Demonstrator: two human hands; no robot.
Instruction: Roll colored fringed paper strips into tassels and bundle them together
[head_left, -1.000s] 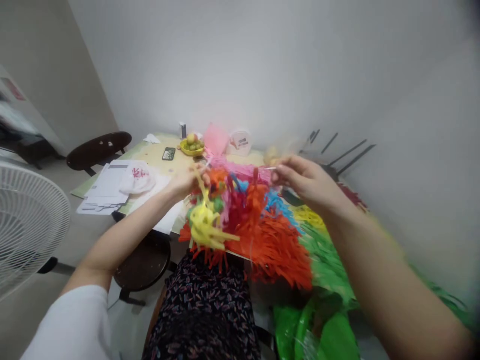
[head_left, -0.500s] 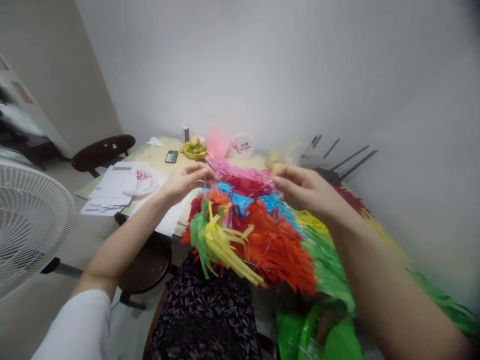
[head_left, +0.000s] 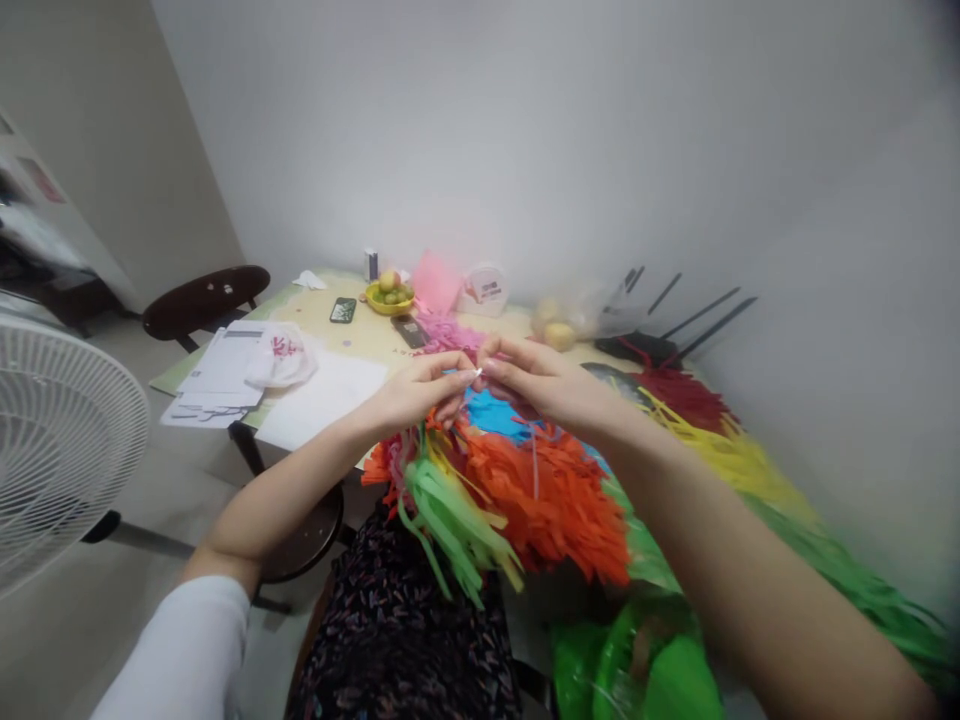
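My left hand (head_left: 429,387) and my right hand (head_left: 526,374) meet fingertip to fingertip in front of me. Both are closed in a pinch on a small white bit, which looks like the end of a thin string (head_left: 478,373). Below my left hand hangs a tassel of light green and yellow paper strips (head_left: 454,520). Fringed crepe paper in orange-red (head_left: 544,495), blue (head_left: 499,415) and pink (head_left: 450,330) lies under and behind my hands. A thin pale strand (head_left: 535,460) crosses the orange fringe. Where the string runs behind my fingers is hidden.
Papers (head_left: 217,375), a plastic bag (head_left: 283,355), a phone (head_left: 343,310) and a yellow fruit bowl (head_left: 390,300) are on the table. More fringe (head_left: 705,450) spreads rightward. A white fan (head_left: 64,460) stands at left, a stool (head_left: 307,535) under the table, green bags (head_left: 637,660) below.
My hands have come together from apart, the right moving left and the left moving right. The hanging tassel has turned, showing more green, and swings slightly lower.
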